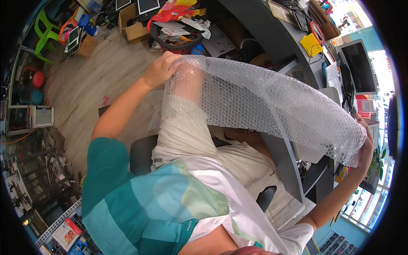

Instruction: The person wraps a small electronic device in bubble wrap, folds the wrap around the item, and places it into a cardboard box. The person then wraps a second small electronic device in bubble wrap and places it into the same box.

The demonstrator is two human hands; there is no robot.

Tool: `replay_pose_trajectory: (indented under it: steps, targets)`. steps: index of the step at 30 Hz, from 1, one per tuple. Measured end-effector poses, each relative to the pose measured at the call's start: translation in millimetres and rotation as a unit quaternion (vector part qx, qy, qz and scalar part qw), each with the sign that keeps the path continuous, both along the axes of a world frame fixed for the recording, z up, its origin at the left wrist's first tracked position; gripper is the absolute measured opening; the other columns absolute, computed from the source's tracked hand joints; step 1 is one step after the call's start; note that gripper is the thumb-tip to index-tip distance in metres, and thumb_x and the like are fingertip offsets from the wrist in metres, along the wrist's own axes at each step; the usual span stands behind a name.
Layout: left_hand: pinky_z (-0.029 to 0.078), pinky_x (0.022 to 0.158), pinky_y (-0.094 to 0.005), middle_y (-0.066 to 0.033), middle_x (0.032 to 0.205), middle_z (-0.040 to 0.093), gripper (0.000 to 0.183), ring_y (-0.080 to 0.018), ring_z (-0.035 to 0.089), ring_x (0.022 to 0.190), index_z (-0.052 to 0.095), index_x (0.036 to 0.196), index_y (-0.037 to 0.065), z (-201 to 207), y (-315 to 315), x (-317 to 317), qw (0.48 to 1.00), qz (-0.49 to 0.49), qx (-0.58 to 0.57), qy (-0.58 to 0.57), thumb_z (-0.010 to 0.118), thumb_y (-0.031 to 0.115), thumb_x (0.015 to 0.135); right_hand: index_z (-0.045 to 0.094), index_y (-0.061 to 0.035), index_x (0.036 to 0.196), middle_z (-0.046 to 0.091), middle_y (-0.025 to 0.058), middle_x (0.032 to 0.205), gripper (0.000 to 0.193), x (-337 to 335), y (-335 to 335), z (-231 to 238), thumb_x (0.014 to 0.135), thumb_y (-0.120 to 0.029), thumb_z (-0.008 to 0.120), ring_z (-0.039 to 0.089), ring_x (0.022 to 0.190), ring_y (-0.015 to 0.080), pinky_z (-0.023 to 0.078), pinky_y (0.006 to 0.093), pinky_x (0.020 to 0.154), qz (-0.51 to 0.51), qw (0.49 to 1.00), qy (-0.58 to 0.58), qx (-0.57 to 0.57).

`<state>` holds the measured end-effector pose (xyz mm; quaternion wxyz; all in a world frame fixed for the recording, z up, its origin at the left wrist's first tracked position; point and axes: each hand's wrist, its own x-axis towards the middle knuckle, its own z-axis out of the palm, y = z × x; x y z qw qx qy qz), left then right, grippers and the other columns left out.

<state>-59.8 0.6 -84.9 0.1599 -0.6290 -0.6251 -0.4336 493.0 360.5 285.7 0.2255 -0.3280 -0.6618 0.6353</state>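
Note:
A long sheet of clear bubble wrap [250,93] stretches across in front of me, over my lap, from one hand to the other. My left hand [163,69] is closed on its upper left corner. At the far right my right hand [365,142] grips the other end, its fingers partly behind the plastic. The sheet lies doubled along its upper edge and sags a little in the middle. Through it I can see my bare knee and light shorts.
A full waste bin [176,42] and a cardboard box [128,24] stand beyond the sheet. On the right is a grey desk [293,170] with a monitor [358,66] and a yellow tape dispenser [311,45]. A green chair [46,34] and cluttered shelves are at the left.

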Motion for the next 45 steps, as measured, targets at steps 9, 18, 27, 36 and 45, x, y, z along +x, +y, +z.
replay_pose_trajectory:
  steps: [9,18,27,36,45]
  targets:
    - [0.054,0.075,-0.0367,-0.0129,0.101,0.061,0.02,-0.03,0.067,0.089,0.065,0.105,0.004,3.4,-33.6,-6.0,0.993,0.06,-0.099,0.029,0.076,0.004,0.088,0.06,0.0005,0.142,0.065,0.015,0.142,0.044,14.6,39.3,-8.8,0.101,-0.004,0.049,0.066,0.125,0.0239,0.054,0.0379,0.108,-0.085,0.993,-0.07,0.037]
    - [0.055,0.092,-0.0399,-0.017,0.118,0.067,0.051,-0.0314,0.068,0.106,0.054,0.132,0.005,-20.4,-45.8,14.2,0.967,-0.007,-0.162,-0.197,0.07,0.004,0.083,0.052,0.0021,0.152,0.061,0.0161,0.148,0.048,61.3,115.3,14.7,0.113,-0.024,0.045,0.058,0.137,0.0278,0.042,0.0439,0.12,-0.21,0.977,-0.005,0.022]
    - [0.055,0.092,-0.0403,-0.0157,0.124,0.069,0.048,-0.0324,0.069,0.108,0.068,0.125,0.004,-103.5,-54.9,-20.9,0.936,0.015,-0.316,-0.153,0.075,0.007,0.078,0.054,0.0034,0.15,0.059,0.0168,0.151,0.044,78.2,124.5,56.2,0.111,-0.015,0.046,0.057,0.138,0.0281,0.044,0.043,0.121,-0.303,0.945,-0.043,0.116]
    - [0.054,0.077,-0.0451,-0.016,0.09,0.068,0.035,-0.0382,0.067,0.084,0.06,0.101,0.006,-142.1,-49.8,-20.9,0.867,0.237,-0.176,-0.402,0.082,0.014,0.075,0.05,0.0062,0.153,0.056,0.0176,0.155,0.046,65.0,94.5,86.8,0.11,-0.009,0.048,0.055,0.141,0.0261,0.043,0.0406,0.122,-0.255,0.957,-0.053,0.13]
    - [0.051,0.086,-0.0372,-0.0127,0.098,0.063,0.037,-0.0307,0.063,0.095,0.045,0.089,0.006,-112.2,-81.4,-38.6,0.962,0.084,-0.078,-0.25,0.079,0.005,0.076,0.047,0.0065,0.156,0.055,0.0161,0.155,0.048,60.1,78.8,81.5,0.11,-0.007,0.05,0.054,0.14,0.0238,0.043,0.0376,0.122,-0.275,0.929,-0.131,0.21]
